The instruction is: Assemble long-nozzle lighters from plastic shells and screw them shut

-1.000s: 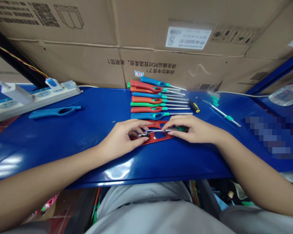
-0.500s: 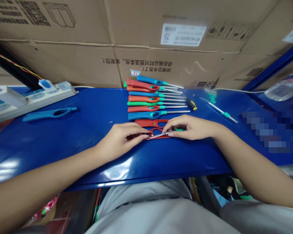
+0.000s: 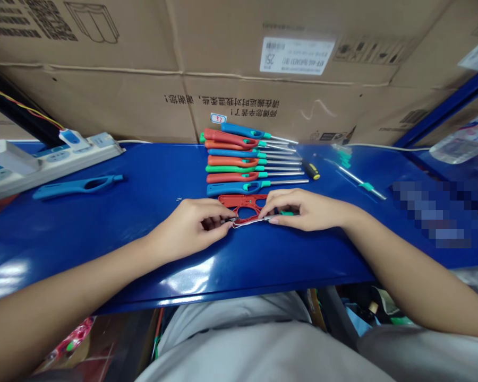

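My left hand [image 3: 193,227] is closed in a pinch on a small dark part [image 3: 231,219], mostly covered by its fingers. From there a thin pale wire [image 3: 247,223] runs to the right hand. My right hand [image 3: 306,209] pinches the grey end of a thin tube [image 3: 267,217] where the wire enters; its fingers cover most of it. Between and just behind the hands lies an open red lighter casing [image 3: 236,200], its halves partly hidden by the fingers. A bit of green plastic [image 3: 287,213] shows beneath the right hand.
Behind the casing, several long-necked lighters [image 3: 235,188] lie in a row, with a screwdriver [image 3: 312,170] at their tips. A blue casing [image 3: 77,187] and a power strip [image 3: 56,159] are on the left. A metal tube [image 3: 360,180] lies right; a cardboard box [image 3: 223,79] stands behind.
The view has shifted slightly. Both hands keep their pinches, with small finger movements around the wire, which now bends in a loop near the left fingertips.
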`<state>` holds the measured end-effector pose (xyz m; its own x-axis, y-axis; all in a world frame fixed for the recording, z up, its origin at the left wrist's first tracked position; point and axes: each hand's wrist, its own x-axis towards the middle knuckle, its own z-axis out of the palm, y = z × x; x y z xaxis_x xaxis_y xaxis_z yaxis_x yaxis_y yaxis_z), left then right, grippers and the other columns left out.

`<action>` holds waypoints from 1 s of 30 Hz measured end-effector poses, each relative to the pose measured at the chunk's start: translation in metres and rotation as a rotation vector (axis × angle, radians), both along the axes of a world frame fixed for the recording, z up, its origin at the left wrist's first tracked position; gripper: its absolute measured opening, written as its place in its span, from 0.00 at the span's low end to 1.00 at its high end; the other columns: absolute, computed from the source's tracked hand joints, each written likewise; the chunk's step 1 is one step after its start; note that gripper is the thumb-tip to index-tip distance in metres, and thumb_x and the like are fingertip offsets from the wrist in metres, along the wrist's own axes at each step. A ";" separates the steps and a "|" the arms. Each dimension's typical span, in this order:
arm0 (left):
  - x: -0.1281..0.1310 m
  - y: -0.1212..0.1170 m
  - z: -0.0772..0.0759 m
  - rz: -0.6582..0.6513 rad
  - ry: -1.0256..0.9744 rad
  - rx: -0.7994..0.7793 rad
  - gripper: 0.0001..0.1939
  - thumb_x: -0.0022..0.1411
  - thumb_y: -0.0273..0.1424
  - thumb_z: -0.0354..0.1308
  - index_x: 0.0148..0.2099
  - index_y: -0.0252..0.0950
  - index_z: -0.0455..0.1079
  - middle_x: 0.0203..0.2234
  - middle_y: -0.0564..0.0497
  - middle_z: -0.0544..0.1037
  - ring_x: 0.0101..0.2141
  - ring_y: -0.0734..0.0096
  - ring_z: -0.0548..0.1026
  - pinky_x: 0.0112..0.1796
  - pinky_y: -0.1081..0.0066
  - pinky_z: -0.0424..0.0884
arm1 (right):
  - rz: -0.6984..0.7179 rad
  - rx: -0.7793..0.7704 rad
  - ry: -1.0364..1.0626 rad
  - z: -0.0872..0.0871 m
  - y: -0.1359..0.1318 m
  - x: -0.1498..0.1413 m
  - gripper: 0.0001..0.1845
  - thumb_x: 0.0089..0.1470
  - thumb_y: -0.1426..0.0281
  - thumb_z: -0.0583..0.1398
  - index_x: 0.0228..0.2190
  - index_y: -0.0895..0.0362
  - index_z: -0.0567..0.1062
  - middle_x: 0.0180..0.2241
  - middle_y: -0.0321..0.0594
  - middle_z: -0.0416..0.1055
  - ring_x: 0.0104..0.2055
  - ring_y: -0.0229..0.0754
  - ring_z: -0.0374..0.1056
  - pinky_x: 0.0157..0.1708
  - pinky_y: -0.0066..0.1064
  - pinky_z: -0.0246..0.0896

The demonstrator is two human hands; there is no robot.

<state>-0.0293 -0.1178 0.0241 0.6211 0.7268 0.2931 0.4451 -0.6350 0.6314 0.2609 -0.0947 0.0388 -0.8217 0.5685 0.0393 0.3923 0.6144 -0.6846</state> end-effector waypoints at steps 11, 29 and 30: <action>-0.004 0.003 -0.002 -0.019 0.018 0.009 0.12 0.68 0.30 0.58 0.50 0.38 0.79 0.41 0.48 0.81 0.34 0.73 0.79 0.34 0.75 0.75 | -0.152 -0.113 -0.029 -0.001 -0.001 0.002 0.12 0.62 0.64 0.61 0.44 0.57 0.77 0.36 0.40 0.77 0.33 0.37 0.69 0.32 0.28 0.62; -0.005 0.006 -0.007 -0.018 0.014 0.057 0.10 0.69 0.32 0.59 0.48 0.37 0.80 0.39 0.47 0.80 0.35 0.70 0.79 0.35 0.73 0.74 | -0.140 0.084 -0.017 -0.001 0.000 0.002 0.07 0.60 0.66 0.64 0.38 0.56 0.79 0.38 0.41 0.79 0.40 0.41 0.74 0.41 0.33 0.67; -0.005 0.006 -0.007 -0.022 0.010 0.067 0.10 0.69 0.32 0.59 0.48 0.37 0.80 0.40 0.47 0.80 0.36 0.70 0.79 0.35 0.73 0.74 | -0.139 0.095 -0.013 -0.001 0.001 0.002 0.07 0.60 0.66 0.64 0.37 0.56 0.79 0.38 0.41 0.79 0.40 0.42 0.74 0.42 0.33 0.67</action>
